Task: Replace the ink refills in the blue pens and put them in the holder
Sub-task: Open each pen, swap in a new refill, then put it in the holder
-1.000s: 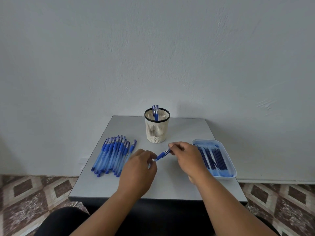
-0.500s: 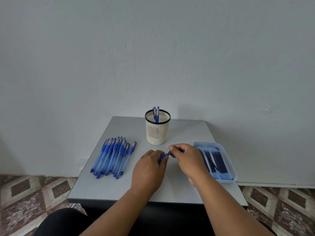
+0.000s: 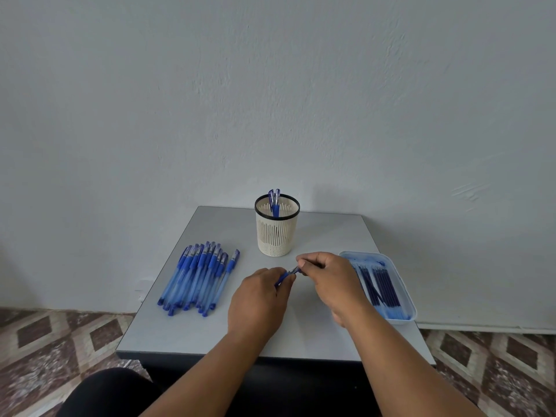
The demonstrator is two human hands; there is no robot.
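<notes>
At the table's middle, our left hand (image 3: pixel 257 299) and right hand (image 3: pixel 329 276), each pinching one end of a pen (image 3: pixel 288 273), have closed together, likely screwing it shut.

The pens (image 3: pixel 197 278) are seen as translucent blue plastic with darker grips. The holder (image 3: pixel 276 233) is slatted cream plastic, matt. The tray (image 3: pixel 404 291) is glossy pale plastic. The table (image 3: pixel 192 335) is smooth, matt grey; the wall (image 3: pixel 270 100) is rough plaster.
</notes>
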